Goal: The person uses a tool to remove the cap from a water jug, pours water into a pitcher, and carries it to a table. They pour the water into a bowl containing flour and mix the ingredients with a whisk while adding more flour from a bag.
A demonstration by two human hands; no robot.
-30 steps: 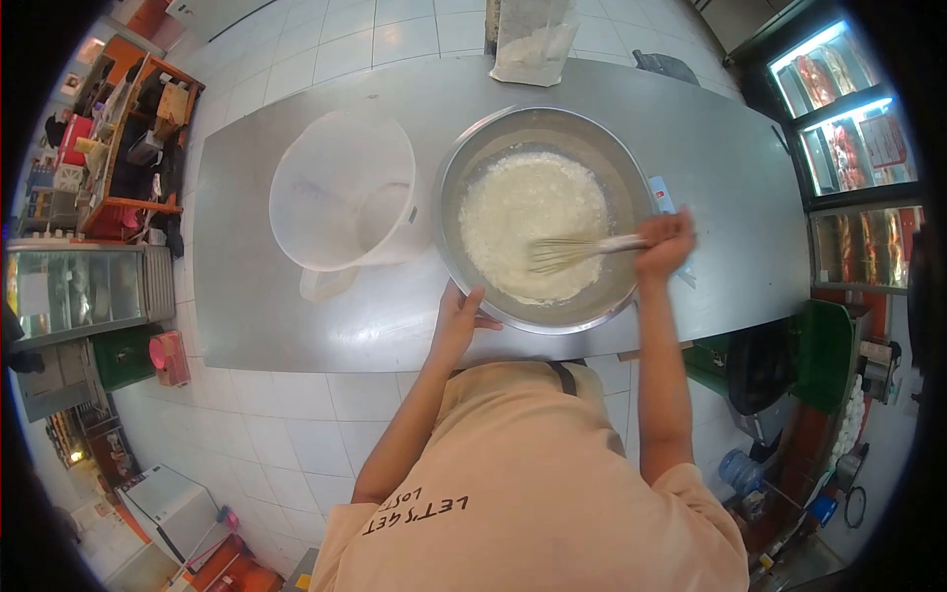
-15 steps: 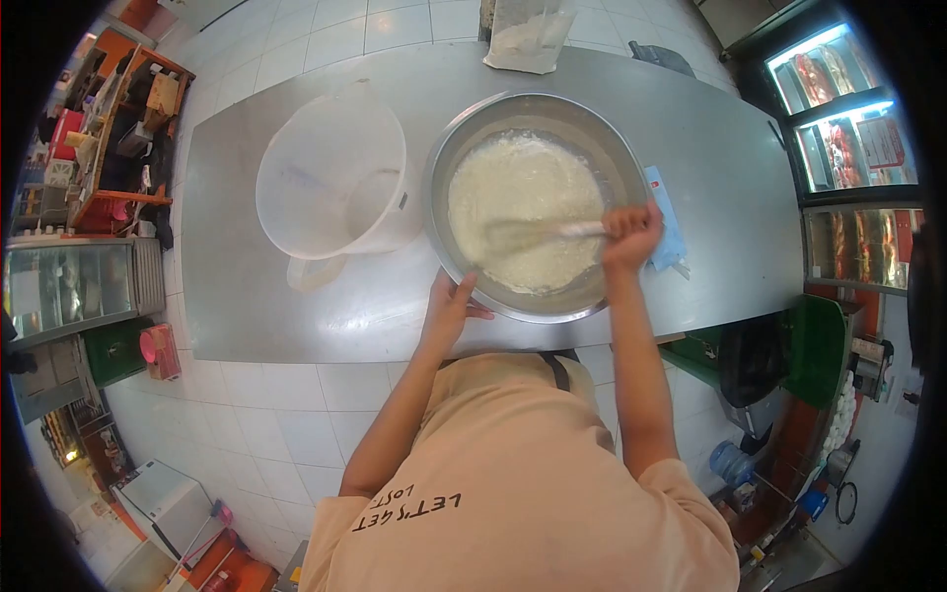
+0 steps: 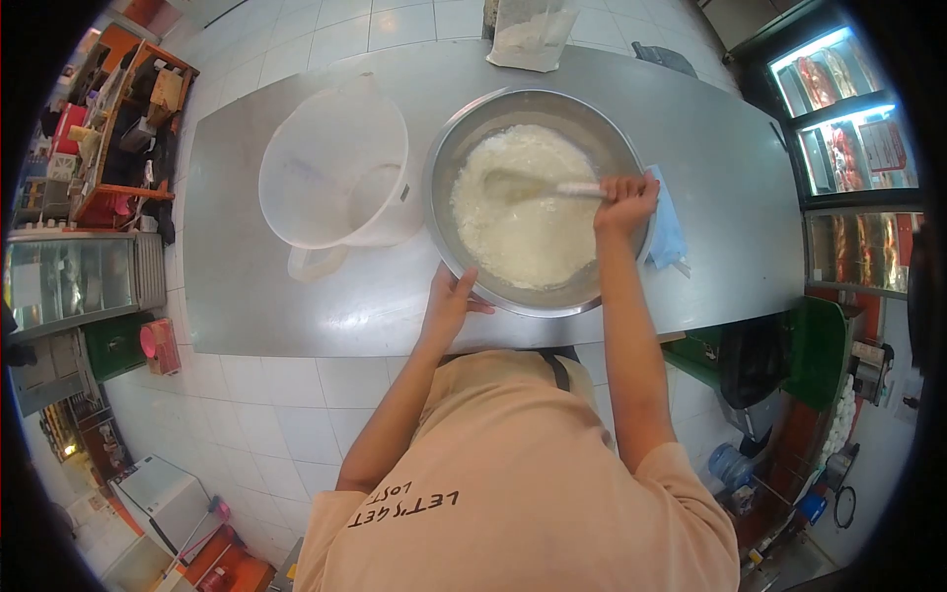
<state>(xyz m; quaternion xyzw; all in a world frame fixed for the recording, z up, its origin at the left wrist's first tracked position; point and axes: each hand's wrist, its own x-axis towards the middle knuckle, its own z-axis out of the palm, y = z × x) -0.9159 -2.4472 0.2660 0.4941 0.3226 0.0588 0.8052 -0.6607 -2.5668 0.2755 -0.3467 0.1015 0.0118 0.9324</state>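
A wide steel mixing bowl (image 3: 619, 148) stands on the metal table, holding pale, creamy batter (image 3: 533, 247). My right hand (image 3: 626, 202) is closed round the handle of a whisk (image 3: 577, 189), whose blurred wire head dips into the batter. At the bowl's near left rim, my left hand (image 3: 454, 304) grips the edge, thumb over the rim and fingers along the outer wall. Left of the bowl is a large translucent plastic jug (image 3: 330, 168) with its handle toward me.
A blue and white packet (image 3: 667, 222) lies by the bowl's right side. A clear bag of white powder (image 3: 530, 39) sits at the table's (image 3: 730, 197) far edge. Lit glass-door fridges (image 3: 848, 138) stand to the right, and a wooden shelf unit (image 3: 138, 128) is at the left.
The whisk and my right hand have moved up toward the far side of the bowl. My left hand keeps its place on the rim.
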